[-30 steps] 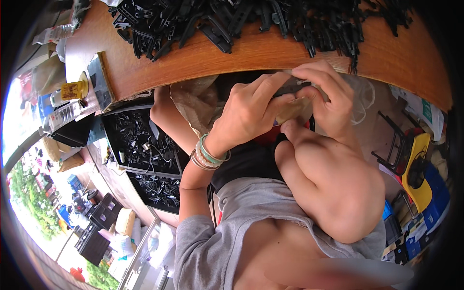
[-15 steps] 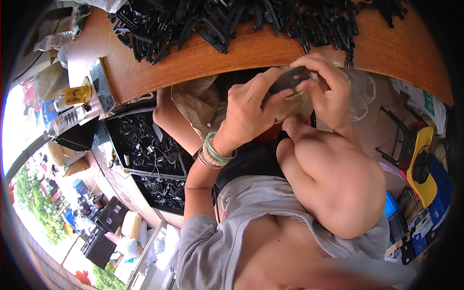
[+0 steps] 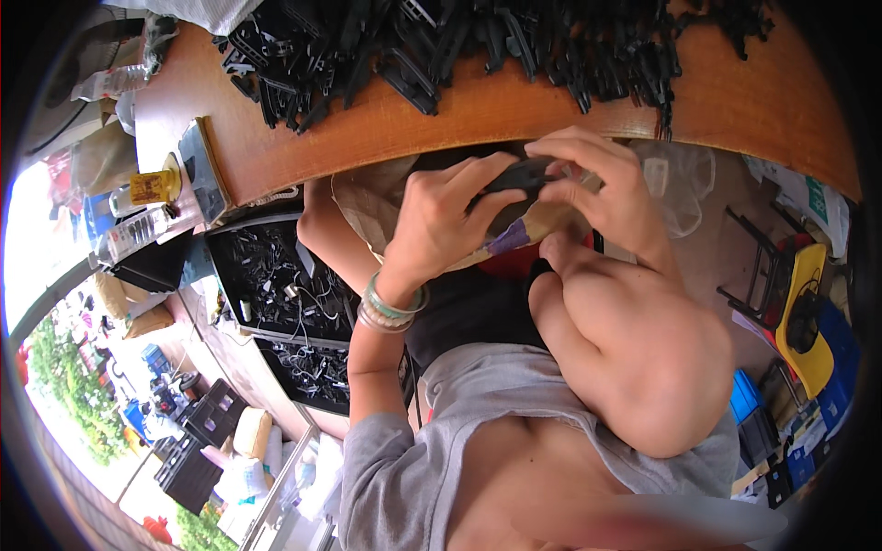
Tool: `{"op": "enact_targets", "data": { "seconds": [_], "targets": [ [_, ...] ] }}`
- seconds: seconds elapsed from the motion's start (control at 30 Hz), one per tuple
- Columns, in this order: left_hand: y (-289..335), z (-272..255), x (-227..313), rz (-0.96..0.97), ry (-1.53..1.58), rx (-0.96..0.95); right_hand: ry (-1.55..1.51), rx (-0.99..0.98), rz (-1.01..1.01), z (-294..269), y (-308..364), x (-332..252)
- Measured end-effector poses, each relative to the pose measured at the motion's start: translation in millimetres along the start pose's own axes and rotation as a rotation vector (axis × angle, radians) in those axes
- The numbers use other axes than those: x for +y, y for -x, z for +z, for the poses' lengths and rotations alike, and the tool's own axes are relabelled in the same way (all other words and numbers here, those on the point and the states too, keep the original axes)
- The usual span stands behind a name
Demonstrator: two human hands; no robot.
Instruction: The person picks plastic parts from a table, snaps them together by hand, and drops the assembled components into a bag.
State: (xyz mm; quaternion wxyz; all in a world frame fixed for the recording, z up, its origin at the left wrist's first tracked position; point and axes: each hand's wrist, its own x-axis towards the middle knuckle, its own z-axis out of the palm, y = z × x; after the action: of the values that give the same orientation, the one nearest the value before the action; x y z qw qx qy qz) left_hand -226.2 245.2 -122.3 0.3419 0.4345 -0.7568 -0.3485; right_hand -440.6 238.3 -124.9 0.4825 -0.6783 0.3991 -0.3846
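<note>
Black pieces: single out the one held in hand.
The dark piece in the left hand; the black heap of others lies on the wooden table.

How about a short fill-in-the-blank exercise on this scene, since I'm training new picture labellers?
1. A dark piece shows ____ the left hand and the right hand.
2. Bracelets circle the person's ____ wrist.
3. The heaped parts on the wooden table are ____ in colour.
4. The person's shirt is ____ in colour.

Missing words: between; left; black; grey.
</note>
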Motion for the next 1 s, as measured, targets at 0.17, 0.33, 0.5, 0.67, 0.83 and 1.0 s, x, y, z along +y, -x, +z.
{"op": "enact_targets", "data": {
  "seconds": [0.17,0.33,0.5,0.67,0.83,1.0],
  "targets": [
    [-11,-22,-2,0.196,-0.327,0.080,0.197,0.438,-0.131,-33,11,19],
    [-66,-15,-19,0.191,-0.626,0.246,0.721,0.768,0.069,-39,10,23],
    [-88,-8,-34,0.050,-0.738,0.182,0.785,0.706,0.153,-44,19,31],
    [-83,-12,-33,-0.044,-0.544,0.270,0.625,0.831,0.152,-45,26,37],
    [-53,-9,-17,-0.235,-0.139,0.384,0.380,0.936,0.070,-56,37,36],
    [-26,13,8,-0.493,0.991,0.299,-0.187,0.247,-0.039,-18,5,-9]
  ]
}}
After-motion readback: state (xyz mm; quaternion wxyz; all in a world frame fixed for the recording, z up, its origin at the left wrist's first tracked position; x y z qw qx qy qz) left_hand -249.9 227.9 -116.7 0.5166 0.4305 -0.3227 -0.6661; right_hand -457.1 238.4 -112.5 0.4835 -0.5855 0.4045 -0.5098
